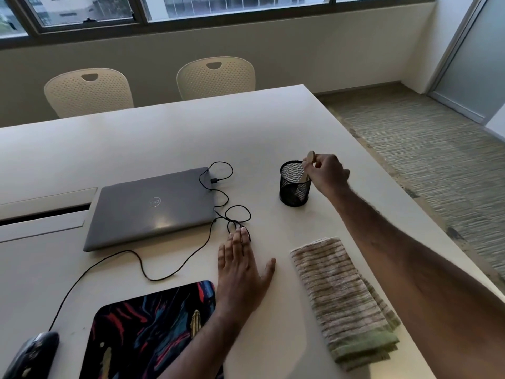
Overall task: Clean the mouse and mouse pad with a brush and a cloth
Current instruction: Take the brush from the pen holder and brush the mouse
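Mouse pad (153, 332) nearest: thin, floppy, lift by edge. Left hand (241, 269) flat on tabletop (164, 132). Right hand (326, 173) pinching light, stiff brush (307, 166) handle.

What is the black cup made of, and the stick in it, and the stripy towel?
The black cup looks like metal wire mesh painted matte black: you can see through its tiny holes. The stick, pinched by the right hand, seems pale, unpainted wood. The stripy towel looks like soft woven cloth, probably cotton, folded with a fuzzy surface.
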